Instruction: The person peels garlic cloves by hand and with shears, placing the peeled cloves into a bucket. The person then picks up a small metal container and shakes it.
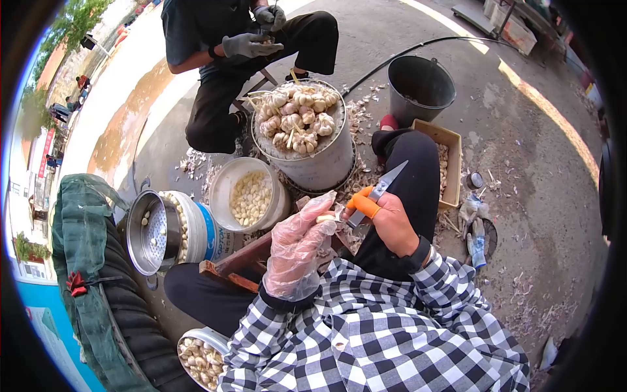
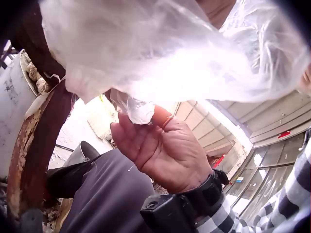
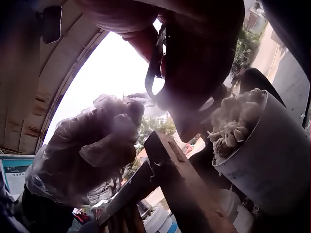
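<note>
The left hand (image 1: 297,251), in a clear plastic glove, pinches a small pale garlic clove (image 1: 324,219) between curled fingertips, above the person's lap. The right hand (image 1: 390,219), its thumb in an orange guard, grips a short steel knife (image 1: 385,183) whose blade base sits just beside the clove. The peeling looks part done: the white plastic bucket (image 1: 215,189) holds many bare cloves, while the big white tub (image 1: 320,166) is heaped with whole bulbs, so plenty seems left.
</note>
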The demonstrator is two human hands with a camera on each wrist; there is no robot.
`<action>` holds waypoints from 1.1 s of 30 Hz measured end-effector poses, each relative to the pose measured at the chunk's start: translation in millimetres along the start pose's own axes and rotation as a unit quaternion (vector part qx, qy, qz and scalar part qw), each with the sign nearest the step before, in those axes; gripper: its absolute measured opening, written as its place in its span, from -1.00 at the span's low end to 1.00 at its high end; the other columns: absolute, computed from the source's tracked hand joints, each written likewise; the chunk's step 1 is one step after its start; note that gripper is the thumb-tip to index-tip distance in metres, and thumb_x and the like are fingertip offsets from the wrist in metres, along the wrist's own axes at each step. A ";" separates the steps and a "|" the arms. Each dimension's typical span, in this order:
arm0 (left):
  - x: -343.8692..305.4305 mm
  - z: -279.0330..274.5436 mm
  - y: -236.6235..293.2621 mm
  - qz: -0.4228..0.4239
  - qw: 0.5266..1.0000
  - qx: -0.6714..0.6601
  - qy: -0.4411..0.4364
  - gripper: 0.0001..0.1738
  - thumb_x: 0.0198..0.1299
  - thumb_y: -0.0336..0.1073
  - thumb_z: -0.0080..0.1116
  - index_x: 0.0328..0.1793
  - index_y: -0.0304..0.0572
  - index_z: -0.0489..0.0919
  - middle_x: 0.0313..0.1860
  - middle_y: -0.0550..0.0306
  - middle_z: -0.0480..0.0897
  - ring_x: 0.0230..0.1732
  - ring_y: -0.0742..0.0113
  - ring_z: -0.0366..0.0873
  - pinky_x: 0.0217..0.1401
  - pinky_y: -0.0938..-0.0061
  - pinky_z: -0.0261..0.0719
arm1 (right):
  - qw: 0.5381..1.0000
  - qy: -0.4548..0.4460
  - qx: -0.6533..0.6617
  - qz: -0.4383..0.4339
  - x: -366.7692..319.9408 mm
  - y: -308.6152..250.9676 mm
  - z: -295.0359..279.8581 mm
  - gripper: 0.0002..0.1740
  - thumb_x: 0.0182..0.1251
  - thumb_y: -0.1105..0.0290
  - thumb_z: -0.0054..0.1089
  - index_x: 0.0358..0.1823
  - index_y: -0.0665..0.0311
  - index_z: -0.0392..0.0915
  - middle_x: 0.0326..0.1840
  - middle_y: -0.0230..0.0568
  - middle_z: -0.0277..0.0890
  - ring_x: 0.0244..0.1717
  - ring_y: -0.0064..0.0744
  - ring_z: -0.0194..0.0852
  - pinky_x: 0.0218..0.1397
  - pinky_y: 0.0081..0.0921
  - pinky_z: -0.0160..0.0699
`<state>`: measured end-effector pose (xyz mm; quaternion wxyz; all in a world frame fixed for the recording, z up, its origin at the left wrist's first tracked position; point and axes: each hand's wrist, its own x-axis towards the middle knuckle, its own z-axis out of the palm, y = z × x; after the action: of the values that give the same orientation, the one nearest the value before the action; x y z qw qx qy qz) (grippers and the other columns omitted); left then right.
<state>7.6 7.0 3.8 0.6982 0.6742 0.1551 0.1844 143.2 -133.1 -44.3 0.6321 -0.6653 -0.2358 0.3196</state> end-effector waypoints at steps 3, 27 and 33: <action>1.8 0.2 0.5 0.044 0.998 0.040 0.001 -0.62 0.22 -0.57 0.21 0.19 -0.33 0.60 0.12 -0.02 0.64 0.15 0.30 0.57 0.26 0.47 0.45 | 0.948 -0.017 0.300 0.104 -7.5 -23.1 11.8 -0.75 0.46 0.26 0.15 -0.09 0.35 0.55 -0.46 -0.41 0.49 -0.47 -0.60 0.48 -0.42 -0.62 0.49; -1.2 2.4 3.0 -0.204 0.950 -0.234 0.024 -0.63 0.37 -0.45 -0.03 0.27 -0.35 0.52 -0.23 0.13 0.59 -0.27 0.50 0.48 -0.15 0.65 0.45 | 0.982 -0.045 0.180 0.022 -15.9 -28.4 24.4 -0.87 0.37 0.40 0.26 -0.17 0.28 0.53 -0.54 -0.51 0.43 -0.62 -0.78 0.27 -0.60 -0.74 0.19; -1.6 3.5 7.6 -0.227 0.937 -0.264 -0.007 -0.57 0.35 -0.39 0.00 0.33 -0.29 0.49 -0.21 0.13 0.60 -0.32 0.50 0.49 -0.20 0.66 0.45 | 0.989 -0.066 0.134 -0.012 -20.3 -46.1 21.1 -0.87 0.36 0.42 0.26 -0.18 0.32 0.54 -0.47 -0.49 0.47 -0.50 -0.77 0.28 -0.47 -0.72 0.26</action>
<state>7.4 3.3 11.5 0.8755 0.4135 0.2447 0.0505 118.2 -129.0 4.1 0.7026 -0.5490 -0.2403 0.3837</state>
